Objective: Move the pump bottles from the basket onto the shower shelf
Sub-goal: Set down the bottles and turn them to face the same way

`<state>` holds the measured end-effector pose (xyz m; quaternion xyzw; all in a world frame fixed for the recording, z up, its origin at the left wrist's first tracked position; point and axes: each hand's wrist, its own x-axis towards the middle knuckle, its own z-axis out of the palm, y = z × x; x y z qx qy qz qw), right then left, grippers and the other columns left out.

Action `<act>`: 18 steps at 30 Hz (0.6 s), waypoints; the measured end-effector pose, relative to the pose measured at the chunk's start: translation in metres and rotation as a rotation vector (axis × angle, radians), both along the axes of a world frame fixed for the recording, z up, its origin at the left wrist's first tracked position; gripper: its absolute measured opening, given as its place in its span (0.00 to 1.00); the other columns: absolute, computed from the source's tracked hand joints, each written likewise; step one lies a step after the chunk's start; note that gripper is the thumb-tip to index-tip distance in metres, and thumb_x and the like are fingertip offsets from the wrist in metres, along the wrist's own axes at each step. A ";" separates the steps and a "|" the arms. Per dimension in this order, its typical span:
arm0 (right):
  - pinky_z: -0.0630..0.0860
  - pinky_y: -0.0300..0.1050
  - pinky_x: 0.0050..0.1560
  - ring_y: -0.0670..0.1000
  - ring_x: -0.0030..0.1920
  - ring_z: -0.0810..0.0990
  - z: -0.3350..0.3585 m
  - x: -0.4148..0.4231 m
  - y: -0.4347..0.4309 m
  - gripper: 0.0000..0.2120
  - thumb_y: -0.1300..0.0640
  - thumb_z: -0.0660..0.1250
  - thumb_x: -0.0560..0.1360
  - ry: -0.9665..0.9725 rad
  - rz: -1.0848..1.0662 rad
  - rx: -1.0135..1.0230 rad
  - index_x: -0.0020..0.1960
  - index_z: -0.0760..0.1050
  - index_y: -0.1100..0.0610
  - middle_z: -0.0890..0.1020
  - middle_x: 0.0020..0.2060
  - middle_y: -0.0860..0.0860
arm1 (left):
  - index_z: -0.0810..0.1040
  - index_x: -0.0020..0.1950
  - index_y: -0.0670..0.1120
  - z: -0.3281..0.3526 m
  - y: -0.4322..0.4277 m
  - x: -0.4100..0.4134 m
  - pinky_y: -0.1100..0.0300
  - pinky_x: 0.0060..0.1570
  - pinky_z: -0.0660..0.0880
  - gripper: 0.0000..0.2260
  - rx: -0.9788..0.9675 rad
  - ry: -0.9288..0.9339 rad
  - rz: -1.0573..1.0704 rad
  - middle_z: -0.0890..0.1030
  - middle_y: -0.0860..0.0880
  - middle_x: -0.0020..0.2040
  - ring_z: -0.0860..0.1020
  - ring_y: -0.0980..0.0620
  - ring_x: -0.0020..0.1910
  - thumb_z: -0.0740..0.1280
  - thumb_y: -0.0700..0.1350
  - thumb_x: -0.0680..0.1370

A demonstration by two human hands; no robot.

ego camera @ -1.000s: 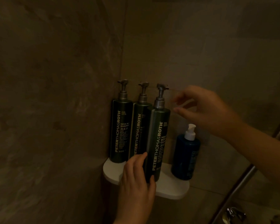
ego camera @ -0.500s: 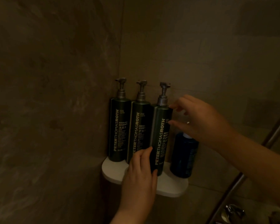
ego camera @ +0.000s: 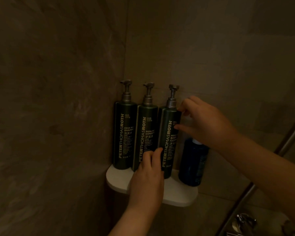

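Three tall dark green pump bottles stand upright in a row on the white corner shelf [ego camera: 179,196]: the shampoo bottle [ego camera: 123,137] on the left, the conditioner bottle [ego camera: 146,133] in the middle, the body cleanser bottle [ego camera: 168,133] on the right. My left hand [ego camera: 146,181] grips the lower part of the body cleanser bottle. My right hand [ego camera: 204,123] touches that bottle's upper right side with fingertips and thumb. The basket is out of sight.
A shorter dark blue bottle [ego camera: 192,164] stands at the shelf's right end, its white pump hidden behind my right hand. Brown stone walls meet in the corner behind. A metal rail [ego camera: 286,142] runs diagonally at right, with chrome fittings [ego camera: 242,222] below.
My right hand came down and left from the air onto the body cleanser bottle's top, covering the blue bottle's pump. The bottle shifted back a little toward the row.
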<state>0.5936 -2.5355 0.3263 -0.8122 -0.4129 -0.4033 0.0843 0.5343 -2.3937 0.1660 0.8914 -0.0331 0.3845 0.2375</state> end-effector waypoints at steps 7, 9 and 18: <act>0.75 0.48 0.39 0.53 0.44 0.78 0.001 0.002 0.005 0.18 0.53 0.76 0.65 0.024 0.000 0.005 0.48 0.69 0.53 0.72 0.46 0.48 | 0.54 0.73 0.53 0.002 0.001 0.003 0.62 0.46 0.75 0.30 -0.010 0.011 0.029 0.64 0.51 0.65 0.74 0.54 0.52 0.66 0.43 0.76; 0.73 0.46 0.39 0.52 0.43 0.77 0.002 0.001 0.005 0.19 0.53 0.77 0.65 0.027 0.010 0.012 0.47 0.69 0.52 0.69 0.45 0.45 | 0.56 0.73 0.52 0.002 0.001 0.002 0.60 0.47 0.75 0.30 -0.017 0.017 0.042 0.65 0.50 0.65 0.75 0.53 0.52 0.67 0.42 0.75; 0.75 0.48 0.45 0.51 0.49 0.77 0.003 -0.005 0.000 0.15 0.57 0.74 0.68 0.104 0.010 0.068 0.52 0.74 0.56 0.74 0.48 0.48 | 0.64 0.69 0.48 0.002 0.000 0.000 0.56 0.45 0.76 0.26 -0.034 0.009 0.025 0.69 0.47 0.62 0.76 0.49 0.51 0.70 0.41 0.73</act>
